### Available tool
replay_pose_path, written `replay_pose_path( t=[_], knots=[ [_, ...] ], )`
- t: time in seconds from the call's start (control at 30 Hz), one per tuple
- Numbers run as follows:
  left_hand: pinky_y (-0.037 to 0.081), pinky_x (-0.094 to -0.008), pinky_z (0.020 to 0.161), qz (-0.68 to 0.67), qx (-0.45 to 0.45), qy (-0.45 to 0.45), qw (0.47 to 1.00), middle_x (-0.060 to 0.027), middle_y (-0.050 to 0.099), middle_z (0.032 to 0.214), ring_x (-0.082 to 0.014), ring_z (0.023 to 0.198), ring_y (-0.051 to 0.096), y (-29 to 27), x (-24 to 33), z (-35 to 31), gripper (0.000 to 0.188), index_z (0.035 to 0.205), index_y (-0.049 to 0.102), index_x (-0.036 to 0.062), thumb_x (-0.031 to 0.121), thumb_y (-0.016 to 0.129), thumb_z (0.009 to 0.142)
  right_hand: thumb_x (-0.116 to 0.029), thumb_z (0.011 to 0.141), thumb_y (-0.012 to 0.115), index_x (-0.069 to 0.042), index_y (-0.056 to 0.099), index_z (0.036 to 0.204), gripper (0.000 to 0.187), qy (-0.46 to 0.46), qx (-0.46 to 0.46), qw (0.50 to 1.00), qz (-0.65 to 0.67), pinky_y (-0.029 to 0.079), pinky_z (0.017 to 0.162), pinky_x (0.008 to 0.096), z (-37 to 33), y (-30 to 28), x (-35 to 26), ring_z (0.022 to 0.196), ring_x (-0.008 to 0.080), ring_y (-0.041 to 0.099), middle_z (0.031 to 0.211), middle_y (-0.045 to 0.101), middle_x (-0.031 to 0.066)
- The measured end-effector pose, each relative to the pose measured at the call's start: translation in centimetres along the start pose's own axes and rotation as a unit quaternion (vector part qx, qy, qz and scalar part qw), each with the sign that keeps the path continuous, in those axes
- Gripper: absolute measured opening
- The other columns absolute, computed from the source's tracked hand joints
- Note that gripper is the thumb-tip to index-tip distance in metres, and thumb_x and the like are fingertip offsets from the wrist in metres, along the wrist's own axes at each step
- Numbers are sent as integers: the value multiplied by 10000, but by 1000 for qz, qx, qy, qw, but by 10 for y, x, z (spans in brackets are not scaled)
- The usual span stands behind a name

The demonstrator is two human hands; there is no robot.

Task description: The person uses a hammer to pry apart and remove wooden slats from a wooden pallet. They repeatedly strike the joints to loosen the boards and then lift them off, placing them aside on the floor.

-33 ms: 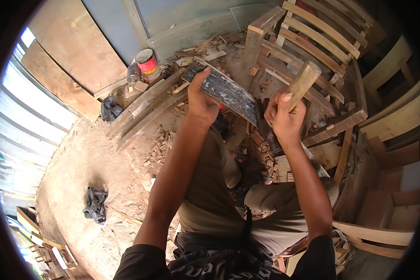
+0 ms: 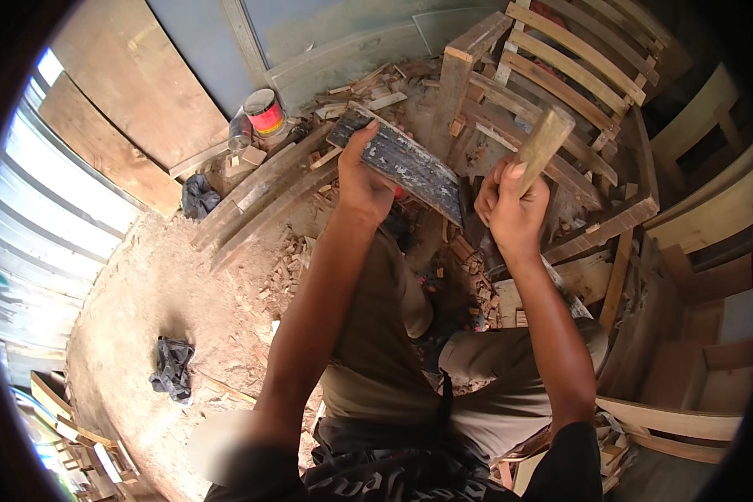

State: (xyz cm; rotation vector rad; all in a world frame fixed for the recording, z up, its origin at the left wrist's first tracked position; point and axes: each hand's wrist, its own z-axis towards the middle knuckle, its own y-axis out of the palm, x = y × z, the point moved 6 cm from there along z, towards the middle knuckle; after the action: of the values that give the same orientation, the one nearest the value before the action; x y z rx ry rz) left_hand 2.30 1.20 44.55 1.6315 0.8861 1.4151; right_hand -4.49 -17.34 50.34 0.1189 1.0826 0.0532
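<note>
- Left hand (image 2: 361, 186) is clenched around the dark plank (image 2: 406, 163), whose long axis runs 10-to-4 o'clock.
- Right hand (image 2: 510, 213), wrapped around the wooden handle (image 2: 544, 142), sits at the plank's 4 o'clock end.

A dark, weathered plank (image 2: 410, 163), grey and scuffed, is held tilted, its upper end by the left hand (image 2: 364, 180). A pale wooden handle (image 2: 542, 144) stands upright and slightly slanted in the right hand (image 2: 510, 209), just beside the plank's lower end.
</note>
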Motion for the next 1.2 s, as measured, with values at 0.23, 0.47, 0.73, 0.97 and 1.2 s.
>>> replay_pose_path(
  t=[0.23,0.47,0.73,0.97,1.2],
  knots=[
    [489,-477,925,15,-14,5,1000,-133,690,999,-313,1011,640,-1,4,9,320,1013,649,22,303,649,862,-533,1011,455,-61,422,807,515,9,-1,1000,17,298,400,261,5,1,-1,430,89,356,548,376,12],
    [498,-491,921,15,3,-24,1000,-149,699,1001,-326,991,652,-10,5,11,325,1017,659,21,312,615,879,-549,1000,469,-104,408,748,515,99,51,990,83,277,433,269,14,-13,7,433,98,308,530,326,-9],
    [524,-472,852,35,1,-21,999,-132,698,937,-305,903,669,-8,4,12,382,979,654,51,422,625,892,-439,978,560,-140,369,635,493,93,100,983,125,253,390,273,-3,-50,16,388,104,292,475,312,-16],
    [475,-466,966,17,-45,97,994,-102,653,1165,-272,1078,619,10,11,2,760,1260,549,127,770,449,866,-432,976,601,-99,474,586,529,92,-28,993,-64,302,380,244,18,32,-37,388,70,410,468,416,-24],
    [441,-400,1016,30,-135,100,985,-33,562,1282,-200,1175,551,28,4,-2,730,1344,475,148,728,410,906,-502,918,664,1,655,761,527,-84,-158,973,-147,420,502,281,52,114,-45,578,87,556,590,586,34]
  ],
)
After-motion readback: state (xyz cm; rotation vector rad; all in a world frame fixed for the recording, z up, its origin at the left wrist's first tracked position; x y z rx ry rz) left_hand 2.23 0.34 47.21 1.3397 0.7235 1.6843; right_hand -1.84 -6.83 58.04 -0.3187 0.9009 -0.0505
